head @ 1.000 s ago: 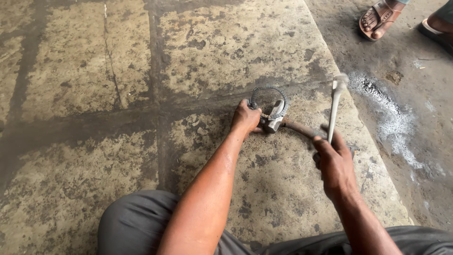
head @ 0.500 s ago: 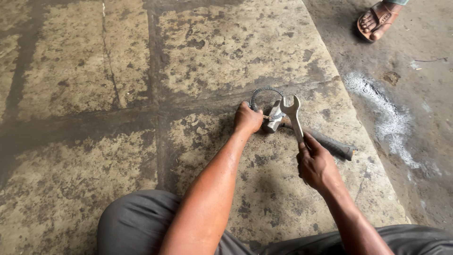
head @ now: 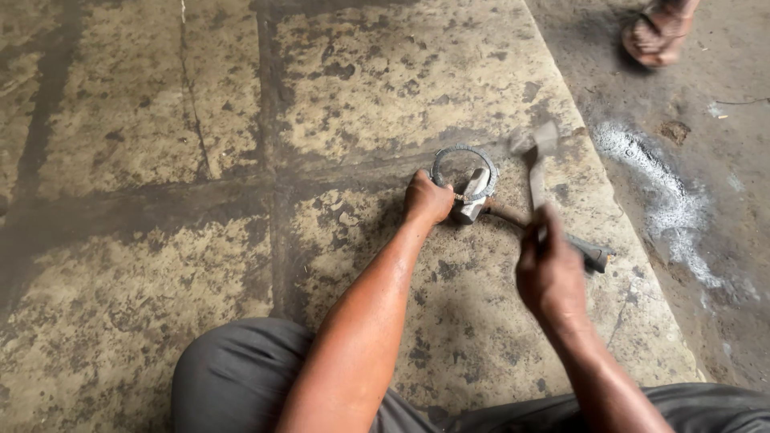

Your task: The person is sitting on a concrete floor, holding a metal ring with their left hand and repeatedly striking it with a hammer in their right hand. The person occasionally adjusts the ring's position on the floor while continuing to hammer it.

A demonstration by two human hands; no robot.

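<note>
Right hand [head: 549, 269] clenched on wrench [head: 536, 156], now lifted, blurred; half second ago it touched ring. Left hand [head: 427, 199] grasps gasket ring [head: 464, 154] on hammer head [head: 475, 196], at 12 o'clock from knees. Striking continues.

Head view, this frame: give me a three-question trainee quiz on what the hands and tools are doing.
1. True or false: the left hand grips the ring-shaped metal part on the concrete slab.
2. What does the right hand hold?
A. a spanner, blurred and raised
B. a paintbrush
C. nothing
3. Fill in: the hammer lies with its head against the ____ and its handle running under the right hand.

Key
1. True.
2. A.
3. Ring. Whether the spanner touches the ring cannot be told from the blur. A sandalled foot of another person stands at the top right.
</note>
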